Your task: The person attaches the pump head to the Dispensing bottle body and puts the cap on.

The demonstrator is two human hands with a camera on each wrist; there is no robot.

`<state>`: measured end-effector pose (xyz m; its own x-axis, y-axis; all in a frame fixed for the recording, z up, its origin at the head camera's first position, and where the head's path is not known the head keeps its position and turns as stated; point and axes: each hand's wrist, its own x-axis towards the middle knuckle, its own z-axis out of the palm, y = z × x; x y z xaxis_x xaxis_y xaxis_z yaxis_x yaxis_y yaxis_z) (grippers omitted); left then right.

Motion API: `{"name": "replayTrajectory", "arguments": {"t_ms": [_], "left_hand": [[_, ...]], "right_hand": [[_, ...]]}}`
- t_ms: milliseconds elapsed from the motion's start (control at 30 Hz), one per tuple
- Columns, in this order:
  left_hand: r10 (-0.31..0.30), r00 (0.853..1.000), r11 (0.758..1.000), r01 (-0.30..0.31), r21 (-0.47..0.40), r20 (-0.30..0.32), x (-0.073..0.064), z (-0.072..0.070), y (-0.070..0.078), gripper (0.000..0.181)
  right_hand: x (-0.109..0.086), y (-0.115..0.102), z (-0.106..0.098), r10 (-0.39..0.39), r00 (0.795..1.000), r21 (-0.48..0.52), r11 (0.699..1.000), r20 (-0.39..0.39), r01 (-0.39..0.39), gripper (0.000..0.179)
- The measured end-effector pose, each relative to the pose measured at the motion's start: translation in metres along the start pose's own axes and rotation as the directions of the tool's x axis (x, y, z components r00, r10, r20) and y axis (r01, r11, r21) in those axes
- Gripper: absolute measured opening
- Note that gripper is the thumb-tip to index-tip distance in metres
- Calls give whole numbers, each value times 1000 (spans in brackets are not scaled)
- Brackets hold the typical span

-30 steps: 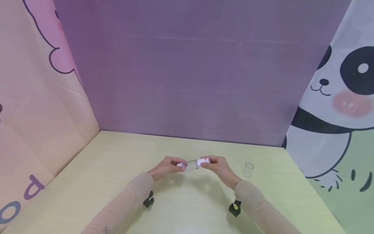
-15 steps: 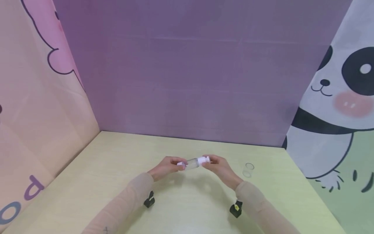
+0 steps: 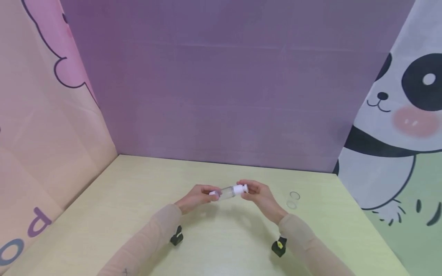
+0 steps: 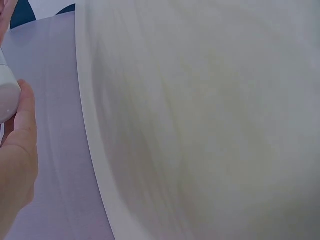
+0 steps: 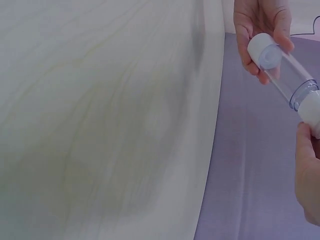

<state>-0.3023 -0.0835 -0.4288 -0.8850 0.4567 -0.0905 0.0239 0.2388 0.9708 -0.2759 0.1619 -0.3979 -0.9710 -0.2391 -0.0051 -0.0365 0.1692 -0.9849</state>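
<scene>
A clear cylindrical bottle (image 3: pixel 226 193) with a white base and a white top is held above the table, lying almost level and tilted slightly up to the right. At its white base (image 5: pixel 262 48), my left hand (image 3: pixel 197 198) grips it between thumb and fingers. My right hand (image 3: pixel 261 197) is at the white top (image 3: pixel 240 189), with the thumb below and fingers above. In the right wrist view, a digit of the right hand (image 5: pixel 309 175) touches the white top, which is cut by the frame edge. The left wrist view catches only part of the bottle's white base (image 4: pixel 7 95).
A clear open-ended cylinder, like a cap (image 3: pixel 293 200), lies on the pale wooden table (image 3: pixel 145 184) right of my right hand. A purple backdrop (image 3: pixel 221 96) stands behind, with printed cartoon panels at both sides.
My right hand's fingers have shifted around the white top and slightly away from it, exposing more of it. The left hand and the clear cylinder on the table stay in place.
</scene>
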Motion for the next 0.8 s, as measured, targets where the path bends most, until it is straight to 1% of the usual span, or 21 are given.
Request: {"name": "replayTrajectory", "arguments": {"t_ms": [167, 433, 633, 800], "left_hand": [[-9, 1000, 1000, 9, 7, -7, -2, 2, 1, 33], [-8, 1000, 1000, 8, 7, -7, -6, 5, 2, 33], [-14, 1000, 1000, 14, 13, -13, -6, 6, 3, 34], [-30, 999, 999, 31, 17, -20, -5, 6, 3, 33]], "right_hand": [[-2, 1, 2, 26, 999, 8, 1000, -33, -26, 44], [-3, 2, 3, 24, 998, 12, 1000, -63, -23, 46], [-4, 4, 4, 36, 994, -18, 999, -105, -38, 47], [-3, 5, 4, 45, 991, -37, 998, -127, -50, 48]]}}
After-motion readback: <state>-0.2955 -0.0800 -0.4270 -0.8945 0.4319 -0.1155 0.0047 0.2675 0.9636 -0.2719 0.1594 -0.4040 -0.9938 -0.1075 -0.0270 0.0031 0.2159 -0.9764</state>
